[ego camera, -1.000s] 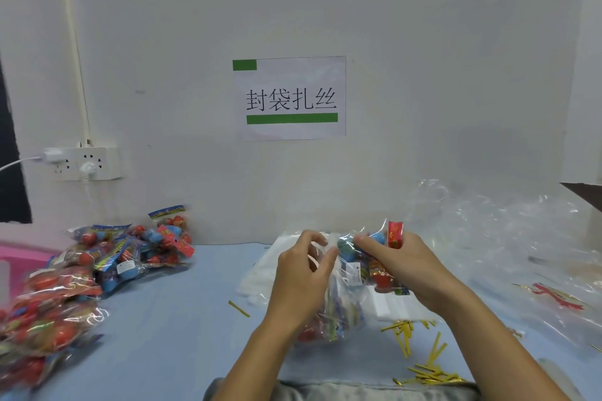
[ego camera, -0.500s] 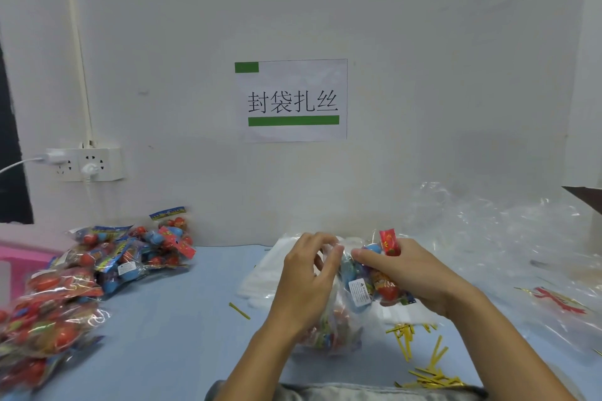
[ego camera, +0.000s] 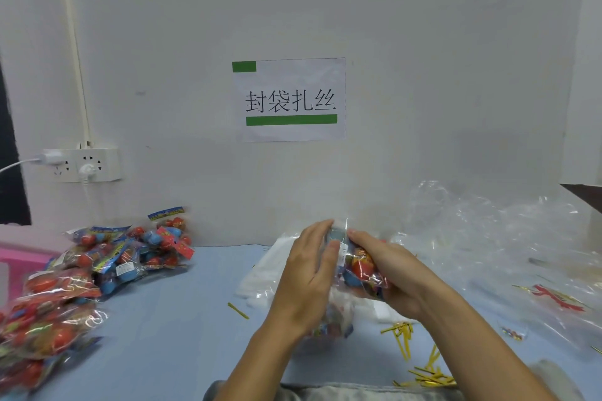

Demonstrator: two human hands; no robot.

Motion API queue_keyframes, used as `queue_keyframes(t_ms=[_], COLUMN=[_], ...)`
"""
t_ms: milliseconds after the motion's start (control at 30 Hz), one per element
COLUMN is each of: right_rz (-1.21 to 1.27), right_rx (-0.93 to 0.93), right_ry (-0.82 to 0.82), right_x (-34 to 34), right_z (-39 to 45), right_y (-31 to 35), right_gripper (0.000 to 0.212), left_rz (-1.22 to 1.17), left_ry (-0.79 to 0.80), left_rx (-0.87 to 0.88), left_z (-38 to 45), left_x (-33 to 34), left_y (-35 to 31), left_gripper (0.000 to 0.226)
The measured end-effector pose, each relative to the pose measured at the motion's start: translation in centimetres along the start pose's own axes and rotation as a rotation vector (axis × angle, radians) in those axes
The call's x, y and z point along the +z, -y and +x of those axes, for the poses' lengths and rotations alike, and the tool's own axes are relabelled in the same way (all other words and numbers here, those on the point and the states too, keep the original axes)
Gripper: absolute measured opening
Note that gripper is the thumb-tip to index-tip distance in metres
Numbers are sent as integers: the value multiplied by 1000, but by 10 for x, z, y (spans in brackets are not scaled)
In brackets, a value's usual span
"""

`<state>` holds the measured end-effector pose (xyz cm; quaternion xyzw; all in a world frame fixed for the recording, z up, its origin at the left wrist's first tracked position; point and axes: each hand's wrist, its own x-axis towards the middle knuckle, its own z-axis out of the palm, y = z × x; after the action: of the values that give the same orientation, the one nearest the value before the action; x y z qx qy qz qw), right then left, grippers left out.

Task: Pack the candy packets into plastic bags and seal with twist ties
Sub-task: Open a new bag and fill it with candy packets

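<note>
Head view, with places given from the white paper wall sign (ego camera: 288, 100) printed with black characters and green bars. Straight below it, over the pale blue tabletop (ego camera: 169, 319), both hands meet around a clear plastic bag (ego camera: 338, 309) partly filled with red and blue candy packets (ego camera: 363, 265). The left hand (ego camera: 308, 280) lies against the bag's left side, its fingers nearly straight and pressed flat on the plastic, thumb forward. The right hand (ego camera: 395, 273) cups the packets from the right, its fingers curled around them through the film. The bag's top sits between the two sets of fingertips; whether it is twisted closed cannot be told. Below and right of the sign, loose gold twist ties (ego camera: 420, 365) lie scattered on the table, and one more tie (ego camera: 237, 310) lies apart, left of the hands. Far right of the sign lies a heap of empty clear plastic bags (ego camera: 488, 238). Down left of it lies a pile of filled candy bags (ego camera: 97, 264), and a white power strip (ego camera: 86, 164) is fixed to the wall.
</note>
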<state>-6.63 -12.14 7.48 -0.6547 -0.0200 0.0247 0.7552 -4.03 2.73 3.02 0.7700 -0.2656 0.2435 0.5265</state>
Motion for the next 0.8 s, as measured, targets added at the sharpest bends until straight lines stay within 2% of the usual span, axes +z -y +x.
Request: queue_keyframes(t_ms=[167,267,367,467,600,733,800], right_rz=[-132,-225,-233,-146,-26,-37,-91], right_rx=[4,5,14,14,35,-8,-25], right_ry=[63,33,66,149,240,276,289], right_x=[5,10,11,7,1,-1,1], right_z=[0,3,3,3,2,1,1], right_y=[-7,-15,-17,-14,-9,-8,-10], right_gripper=[16,20,24,32,42,22,20], left_rz=[211,345,334,292,271,351,411], left_ry=[-5,20,-6,-68,-73,-39,-17], left_rx=[105,210,243,197,152,177,228], left_z=[2,2,2,4,4,3,2], left_x=[1,5,6,3,-2,-2,-1], left_y=[-2,-4,-5,-5,-8,-9,-10], left_gripper=[55,48,45,39,43,44,45])
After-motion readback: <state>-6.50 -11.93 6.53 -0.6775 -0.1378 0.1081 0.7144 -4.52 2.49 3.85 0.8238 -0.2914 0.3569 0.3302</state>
